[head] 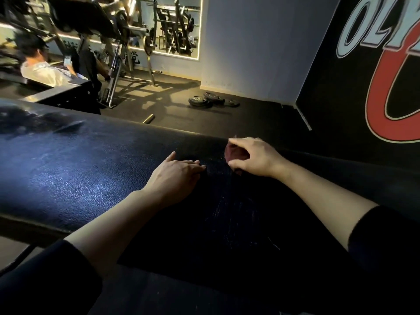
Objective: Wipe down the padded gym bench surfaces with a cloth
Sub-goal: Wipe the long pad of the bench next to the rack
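A long black padded bench [68,169] runs across the view, glossy and lit on its left part. A matte black cloth [227,219] with pale lint streaks lies spread over the pad's right part. My left hand [175,178] lies flat on the cloth's left side with straight fingers pointing right. My right hand [252,155] is at the cloth's far edge with fingers and thumb curled, pinching the dark fabric there. The fabric under that hand is hard to make out.
Beyond the bench, weight plates [212,100] and a short bar [148,118] lie on the dark floor. A seated person [43,67] and weight machines [118,42] are at the far left. A wall with a large logo [386,87] stands at the right.
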